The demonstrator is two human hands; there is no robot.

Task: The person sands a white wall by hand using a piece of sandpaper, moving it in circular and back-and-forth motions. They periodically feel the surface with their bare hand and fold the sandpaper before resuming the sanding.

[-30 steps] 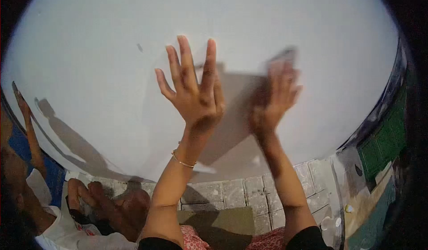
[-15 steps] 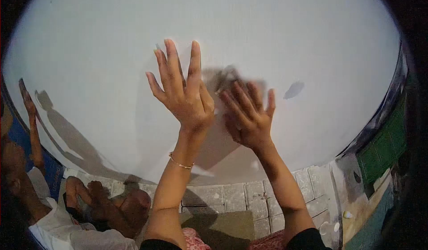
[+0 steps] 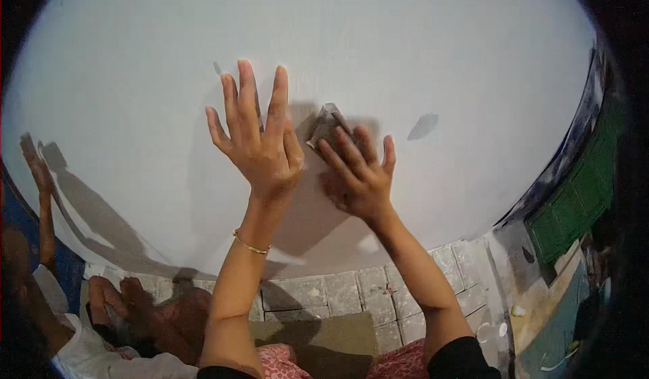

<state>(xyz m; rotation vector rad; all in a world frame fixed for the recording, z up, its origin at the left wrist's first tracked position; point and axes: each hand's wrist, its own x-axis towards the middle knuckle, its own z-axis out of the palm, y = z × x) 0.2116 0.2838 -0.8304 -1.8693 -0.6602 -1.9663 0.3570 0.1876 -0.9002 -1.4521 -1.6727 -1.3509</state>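
Note:
My left hand (image 3: 260, 146) lies spread against a broad white surface (image 3: 378, 34), its fingers pointing up and apart. A thin bracelet (image 3: 251, 242) circles that wrist. To its right, my right hand (image 3: 362, 176) presses a small grey folded sheet of sandpaper (image 3: 327, 125) against the same surface. The sheet's upper end sticks out beyond the fingertips, and the rest is hidden under the hand. Both hands cast shadows on the white surface.
At the left, another person (image 3: 101, 352) sits close by, with one hand (image 3: 35, 163) raised to the surface. A grey patch (image 3: 424, 127) marks the white to the right. Below are paving blocks (image 3: 294, 294) and a mat (image 3: 324, 338). Green panelling (image 3: 571, 207) stands at the right.
The whole view has shifted, so the surface and both hands appear farther left. The sandpaper shows more sharply now, while my left hand stays spread on the surface.

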